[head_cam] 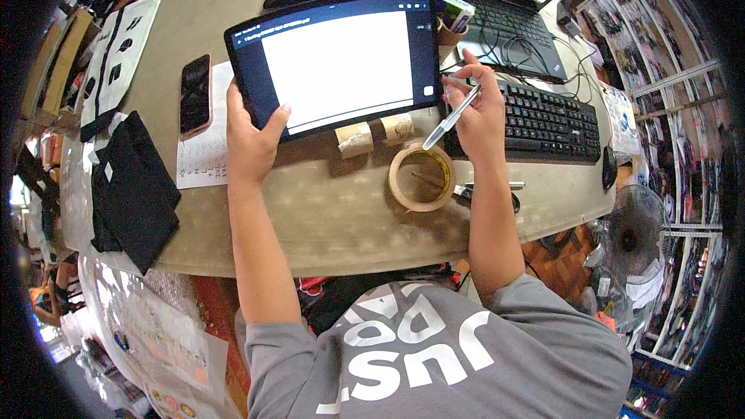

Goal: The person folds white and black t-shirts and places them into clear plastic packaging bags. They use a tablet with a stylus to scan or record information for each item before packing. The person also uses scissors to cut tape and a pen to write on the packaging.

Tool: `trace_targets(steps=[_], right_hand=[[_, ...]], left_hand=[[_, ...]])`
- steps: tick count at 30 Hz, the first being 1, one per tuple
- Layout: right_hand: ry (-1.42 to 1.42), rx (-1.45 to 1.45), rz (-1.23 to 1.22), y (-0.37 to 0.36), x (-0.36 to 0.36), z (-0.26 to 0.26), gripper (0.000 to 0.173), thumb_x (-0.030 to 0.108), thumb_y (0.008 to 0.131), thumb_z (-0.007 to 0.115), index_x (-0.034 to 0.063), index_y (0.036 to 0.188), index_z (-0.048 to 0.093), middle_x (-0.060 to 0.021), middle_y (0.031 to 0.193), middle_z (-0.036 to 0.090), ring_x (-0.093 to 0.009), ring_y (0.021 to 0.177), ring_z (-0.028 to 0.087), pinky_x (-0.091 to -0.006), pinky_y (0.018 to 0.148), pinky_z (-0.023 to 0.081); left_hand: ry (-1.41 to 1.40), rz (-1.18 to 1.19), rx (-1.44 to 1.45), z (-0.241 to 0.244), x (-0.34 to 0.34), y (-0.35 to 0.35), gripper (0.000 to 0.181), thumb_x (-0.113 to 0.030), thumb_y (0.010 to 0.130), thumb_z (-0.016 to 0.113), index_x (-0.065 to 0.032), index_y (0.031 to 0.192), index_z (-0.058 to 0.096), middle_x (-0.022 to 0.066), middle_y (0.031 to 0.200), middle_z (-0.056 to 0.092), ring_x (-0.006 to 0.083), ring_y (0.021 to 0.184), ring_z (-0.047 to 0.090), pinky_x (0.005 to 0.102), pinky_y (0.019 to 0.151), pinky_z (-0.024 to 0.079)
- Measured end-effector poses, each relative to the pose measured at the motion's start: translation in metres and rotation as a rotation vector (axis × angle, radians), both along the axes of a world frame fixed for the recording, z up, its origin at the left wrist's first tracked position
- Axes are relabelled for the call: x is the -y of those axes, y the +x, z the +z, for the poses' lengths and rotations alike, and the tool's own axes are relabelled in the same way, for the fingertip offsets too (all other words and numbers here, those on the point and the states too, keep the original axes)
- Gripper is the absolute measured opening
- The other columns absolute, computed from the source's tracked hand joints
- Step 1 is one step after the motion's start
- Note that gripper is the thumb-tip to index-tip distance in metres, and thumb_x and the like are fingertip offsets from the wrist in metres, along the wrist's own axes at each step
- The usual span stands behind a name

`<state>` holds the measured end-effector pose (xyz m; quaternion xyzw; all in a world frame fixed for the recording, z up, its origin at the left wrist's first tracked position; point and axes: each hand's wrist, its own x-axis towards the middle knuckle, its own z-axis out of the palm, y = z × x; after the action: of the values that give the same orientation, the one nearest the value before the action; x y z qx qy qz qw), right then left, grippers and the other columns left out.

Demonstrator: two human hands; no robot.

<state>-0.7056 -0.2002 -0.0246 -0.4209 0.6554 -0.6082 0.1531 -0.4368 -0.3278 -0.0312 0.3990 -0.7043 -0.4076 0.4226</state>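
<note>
My left hand (pixel 253 134) grips the lower left corner of a black tablet (pixel 343 64), its thumb over the front bezel. The tablet is tilted towards me, and its lit screen shows a mostly white page. Beside the tablet's right edge, my right hand (pixel 480 110) holds a clear-barrelled pen (pixel 451 119) between its fingers, pointing down and left. Below the pen lies a roll of tan tape (pixel 396 177). Two small cardboard tubes (pixel 354 139) rest under the tablet's lower edge. Partly under the left hand and tablet is a handwritten paper sheet (pixel 201 157).
A smartphone (pixel 195 96) lies on the sheet's left edge. Folded black cloth (pixel 137 186) is at the table's left. To the right are a black keyboard (pixel 550 122), a mouse (pixel 609 167), an open laptop (pixel 512 29) with tangled cables, and scissors (pixel 463 193) partly behind my forearm. A fan (pixel 631 238) stands beyond.
</note>
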Motion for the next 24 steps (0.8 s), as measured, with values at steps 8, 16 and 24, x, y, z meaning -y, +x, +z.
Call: trace_targets(steps=[8, 16, 24], right_hand=[[0.138, -0.176, -0.010, -0.004, 0.004, -0.009, 0.028, 0.005, 0.075, 0.075, 0.0020, 0.093, 0.054, -0.0167, 0.126, 0.062, -0.015, 0.077, 0.063, -0.0309, 0.071, 0.050], [0.157, -0.144, -0.022, -0.003, 0.004, -0.005, 0.024, 0.008, 0.079, 0.073, 0.0010, 0.094, 0.054, -0.0162, 0.117, 0.065, -0.016, 0.077, 0.063, -0.0303, 0.073, 0.051], [0.100, -0.114, -0.006, 0.006, 0.003, -0.002, 0.019, 0.010, 0.085, 0.067, 0.0001, 0.094, 0.054, -0.0189, 0.120, 0.064, -0.020, 0.089, 0.066, -0.0321, 0.076, 0.052]], left_hand=[[-0.092, -0.006, -0.009, -0.002, 0.002, 0.000, 0.062, -0.016, 0.084, 0.064, 0.0062, 0.134, 0.035, 0.0201, 0.114, 0.057, 0.0237, 0.103, 0.061, 0.0336, 0.089, 0.051], [-0.064, 0.002, -0.232, -0.008, 0.009, 0.002, 0.052, -0.016, 0.089, 0.060, 0.0059, 0.132, 0.042, 0.0172, 0.113, 0.058, 0.0193, 0.094, 0.060, 0.0298, 0.082, 0.050], [-0.086, 0.161, -0.476, -0.011, 0.014, 0.002, 0.035, -0.007, 0.092, 0.055, 0.0056, 0.124, 0.048, 0.0133, 0.111, 0.058, 0.0133, 0.092, 0.058, 0.0253, 0.084, 0.047]])
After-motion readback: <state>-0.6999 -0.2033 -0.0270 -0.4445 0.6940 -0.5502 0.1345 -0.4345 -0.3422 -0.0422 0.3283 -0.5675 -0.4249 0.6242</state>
